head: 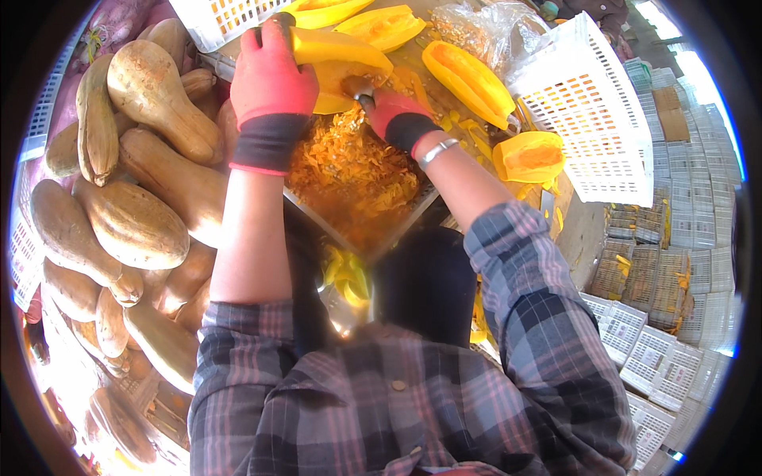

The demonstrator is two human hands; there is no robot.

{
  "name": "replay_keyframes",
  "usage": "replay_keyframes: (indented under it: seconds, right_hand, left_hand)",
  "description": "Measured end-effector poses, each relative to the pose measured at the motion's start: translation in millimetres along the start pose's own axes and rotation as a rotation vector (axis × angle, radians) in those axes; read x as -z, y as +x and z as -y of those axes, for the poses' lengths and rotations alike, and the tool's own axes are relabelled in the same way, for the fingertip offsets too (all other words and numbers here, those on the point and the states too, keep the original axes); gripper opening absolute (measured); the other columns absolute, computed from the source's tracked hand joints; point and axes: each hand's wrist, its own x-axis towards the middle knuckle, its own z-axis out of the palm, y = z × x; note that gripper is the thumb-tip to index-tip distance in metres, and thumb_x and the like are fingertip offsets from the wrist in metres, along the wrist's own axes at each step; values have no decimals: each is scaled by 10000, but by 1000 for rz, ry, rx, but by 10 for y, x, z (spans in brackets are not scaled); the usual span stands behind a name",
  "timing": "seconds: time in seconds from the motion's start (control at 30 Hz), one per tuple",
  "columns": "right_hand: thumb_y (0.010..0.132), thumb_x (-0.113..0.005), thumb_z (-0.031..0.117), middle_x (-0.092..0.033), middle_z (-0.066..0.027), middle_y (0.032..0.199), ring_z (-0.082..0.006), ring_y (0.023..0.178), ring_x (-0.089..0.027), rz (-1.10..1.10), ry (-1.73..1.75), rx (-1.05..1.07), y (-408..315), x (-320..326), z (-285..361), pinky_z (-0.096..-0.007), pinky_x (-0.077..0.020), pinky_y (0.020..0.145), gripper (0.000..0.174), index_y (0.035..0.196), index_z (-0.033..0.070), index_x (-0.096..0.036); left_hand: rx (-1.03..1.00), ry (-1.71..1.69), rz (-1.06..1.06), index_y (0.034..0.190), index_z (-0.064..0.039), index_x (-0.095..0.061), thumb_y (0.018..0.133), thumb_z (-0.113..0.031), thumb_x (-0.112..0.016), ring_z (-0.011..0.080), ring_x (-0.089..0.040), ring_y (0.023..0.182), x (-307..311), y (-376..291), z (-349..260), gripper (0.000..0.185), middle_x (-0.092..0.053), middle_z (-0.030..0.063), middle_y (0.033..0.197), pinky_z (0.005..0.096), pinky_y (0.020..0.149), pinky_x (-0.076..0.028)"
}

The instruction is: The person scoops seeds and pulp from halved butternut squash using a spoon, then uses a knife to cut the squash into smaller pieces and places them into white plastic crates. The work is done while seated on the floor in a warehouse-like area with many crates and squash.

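A peeled yellow squash piece (342, 56), cut open to its orange hollow, is held tilted over a tray by my left hand (271, 74) in a red and black work glove. My right hand (399, 113), gloved alike, grips a metal spoon (359, 87) whose bowl sits at the hollow of that squash. Its handle is mostly hidden in the fist. Right below both hands, the tray is heaped with orange squash pulp and seeds (351, 157). The metal rim of the tray (321, 221) points toward my lap.
Whole tan squashes (161, 98) are piled at my left. Peeled squash halves (467, 83) lie on the board ahead, near a clear plastic bag (485, 30) and a white plastic crate (595, 113). A knife blade (546, 203) lies at the right. Stacked crates (661, 363) line the floor there.
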Motion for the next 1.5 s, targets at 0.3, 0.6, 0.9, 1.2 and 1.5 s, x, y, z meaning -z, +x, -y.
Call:
replay_keyframes:
  seconds: [0.3,0.6,0.9,1.2,1.5]
  right_hand:
    - [1035,-400,459,-653,-275,1210,-434,1138,-620,-129,63,73,30,-17,-63,-498,-480,983,546,1239,5,-622]
    - [1043,-371,472,-649,-299,1200,-447,1169,-601,136,-24,41,160,-12,-117,-496,-458,1007,582,1256,-18,-603]
    - [1043,-416,385,-662,-305,1111,-465,1075,-613,-196,144,-14,159,-51,-220,-530,-473,929,439,1174,-3,-573]
    - [1037,-410,389,-654,-302,1159,-473,1114,-602,-32,98,-42,-116,-188,-319,-524,-471,955,456,1193,2,-594]
    - [1032,-418,397,-652,-310,1145,-463,1091,-616,-44,129,-6,-454,24,-271,-524,-473,946,467,1144,-10,-620]
  left_hand:
    - [82,17,24,1306,-95,-518,755,-123,-719,413,-615,1066,18,-6,-21,587,-558,203,1165,478,859,-545]
    - [97,27,-26,1324,-109,-529,759,-120,-716,399,-611,1056,23,-75,-96,595,-555,177,1145,475,854,-538]
    - [129,42,9,1273,-73,-530,768,-127,-712,403,-616,1051,8,-66,-83,539,-556,196,1155,470,849,-544]
    - [197,42,3,1302,-51,-506,771,-145,-718,406,-612,1085,-43,-37,-70,580,-544,207,1194,467,864,-551]
    - [190,9,25,1278,-50,-512,767,-140,-723,405,-611,1086,-32,-54,-66,560,-544,217,1188,475,865,-547]
